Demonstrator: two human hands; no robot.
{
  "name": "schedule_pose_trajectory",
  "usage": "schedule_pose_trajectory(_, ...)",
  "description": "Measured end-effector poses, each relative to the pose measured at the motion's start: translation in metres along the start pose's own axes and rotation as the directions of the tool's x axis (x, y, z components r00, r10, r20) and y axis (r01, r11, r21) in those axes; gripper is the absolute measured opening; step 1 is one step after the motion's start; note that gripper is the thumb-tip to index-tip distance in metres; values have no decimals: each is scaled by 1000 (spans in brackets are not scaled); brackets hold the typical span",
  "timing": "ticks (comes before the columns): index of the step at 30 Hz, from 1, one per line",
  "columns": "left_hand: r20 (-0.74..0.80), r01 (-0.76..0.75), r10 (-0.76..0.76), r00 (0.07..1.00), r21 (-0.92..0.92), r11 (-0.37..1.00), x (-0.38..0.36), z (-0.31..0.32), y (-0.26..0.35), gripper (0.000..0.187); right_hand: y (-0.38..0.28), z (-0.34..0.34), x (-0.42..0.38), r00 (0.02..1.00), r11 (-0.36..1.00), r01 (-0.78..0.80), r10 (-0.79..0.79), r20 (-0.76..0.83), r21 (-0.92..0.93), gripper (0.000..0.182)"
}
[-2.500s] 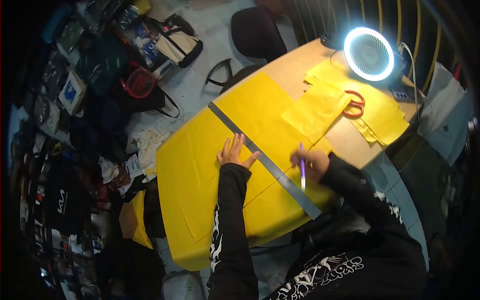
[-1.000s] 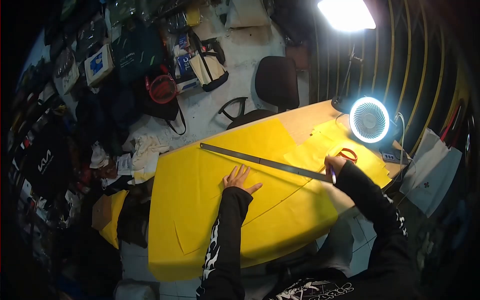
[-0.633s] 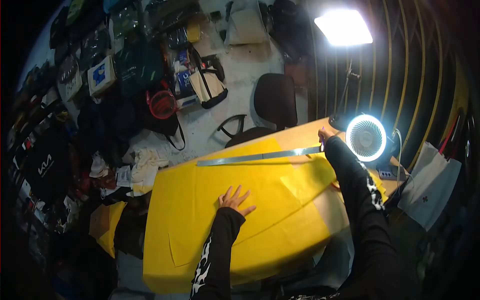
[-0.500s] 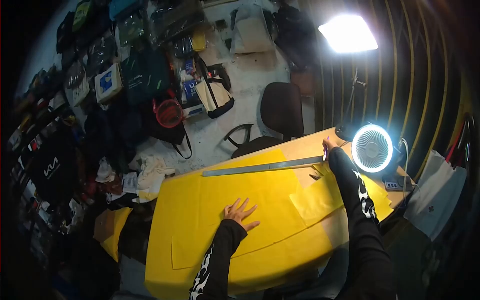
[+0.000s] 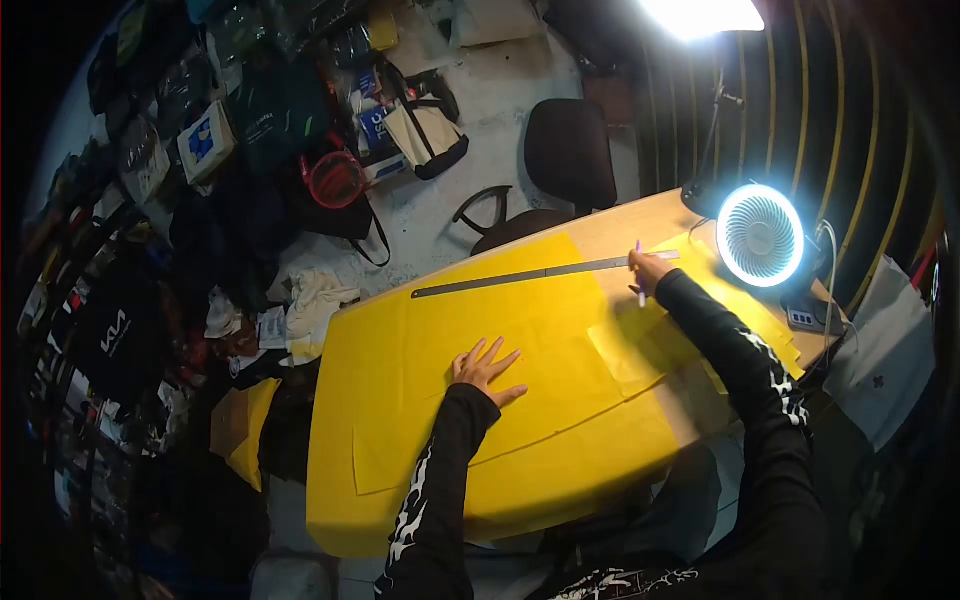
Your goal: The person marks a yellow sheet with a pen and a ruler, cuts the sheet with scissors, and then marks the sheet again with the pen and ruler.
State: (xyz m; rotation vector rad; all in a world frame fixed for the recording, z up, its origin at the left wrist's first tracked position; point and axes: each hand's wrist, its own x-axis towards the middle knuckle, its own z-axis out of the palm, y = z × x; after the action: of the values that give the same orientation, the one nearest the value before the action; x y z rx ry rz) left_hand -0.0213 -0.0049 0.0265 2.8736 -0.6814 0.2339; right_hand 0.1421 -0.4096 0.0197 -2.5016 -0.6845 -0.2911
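Note:
My left hand (image 5: 487,374) lies flat with fingers spread on a large yellow sheet (image 5: 400,370). My right hand (image 5: 650,271) is closed around a slim purple-and-white pen (image 5: 641,297), which points up and down past the fingers. Under that hand runs a long metal ruler (image 5: 500,281), laid across the upper part of the sheet; its right tip shows beyond my fingers. Smaller yellow pieces (image 5: 625,355) lie to the right, below my right hand.
A round lit fan (image 5: 760,236) and a lamp (image 5: 705,12) stand at the right end of the wooden table (image 5: 640,215), by a power strip (image 5: 802,318). Behind the table is a dark office chair (image 5: 570,150). Bags (image 5: 425,130) and cloth (image 5: 315,310) crowd the left side.
The camera view has tilted, lowering the lamp's cut-off and lifting the table. My right hand, with the pen, has come left from the ruler's right end onto the ruler. My left hand stays on the sheet.

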Motion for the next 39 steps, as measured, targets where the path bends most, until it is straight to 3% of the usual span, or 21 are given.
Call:
schedule_pose_trajectory(1,-3,-2,2,1000,-4,1000,0,1,-1,68,4,14,0,998,991,36,-43,-45,-131,30)
schedule_pose_trajectory(2,-6,-4,4,1000,-11,1000,0,3,-1,68,-14,15,-4,984,964,-173,180,15,-203,30)
schedule_pose_trajectory(4,-18,-8,8,1000,-17,1000,0,6,-1,68,-39,16,-6,942,904,-324,335,-9,-278,28)
schedule_pose_trajectory(7,-54,-10,9,999,-23,1000,-2,6,-1,66,-60,-5,-10,902,864,-407,431,14,-297,27)
schedule_pose_trajectory(12,-76,-10,7,997,-42,999,-2,8,-2,66,-56,-46,-72,905,837,-402,424,-25,-372,28)
schedule_pose_trajectory(13,-82,-9,5,997,-43,999,-2,9,-3,67,-66,-58,-93,900,839,-430,426,-89,-334,18)
schedule_pose_trajectory(15,-62,1,-4,998,-46,999,-3,9,-4,68,-52,-57,-126,887,802,-462,424,-184,-379,16)
schedule_pose_trajectory(16,-55,7,-9,998,-47,999,-2,9,-4,69,-25,-49,-137,869,801,-493,470,-153,-340,17)
schedule_pose_trajectory(18,-54,17,-20,998,-65,998,-3,5,1,68,-40,-59,-161,871,841,-491,465,-160,-226,18)
schedule_pose_trajectory(24,-182,65,-80,980,-91,994,0,13,14,63,-36,-48,-186,910,894,-358,268,-317,-271,14)
schedule_pose_trajectory(28,-253,81,-109,961,-121,989,5,19,12,60,-30,-66,-176,927,890,-376,362,-101,-257,15)
schedule_pose_trajectory(29,-170,129,-150,974,-128,983,12,10,13,56,-29,-65,-175,913,885,-408,394,-108,-225,18)
schedule_pose_trajectory(32,-218,275,-321,922,-215,937,74,19,5,55,-31,-56,-172,837,822,-545,523,-163,-165,31)
schedule_pose_trajectory(34,-361,206,-256,897,-169,964,127,35,0,58,-50,-42,-181,835,895,-431,349,-426,-112,30)
schedule_pose_trajectory(36,-514,166,-207,832,-125,978,194,48,-4,61,-31,-26,-184,845,887,-398,254,-470,-236,27)
schedule_pose_trajectory(37,-555,147,-179,813,-103,984,221,62,-9,67,-37,-27,-181,840,888,-409,276,-467,-210,27)
schedule_pose_trajectory(39,-441,210,-239,865,-115,971,263,74,-8,78,-38,-22,-181,825,873,-445,312,-471,-200,29)
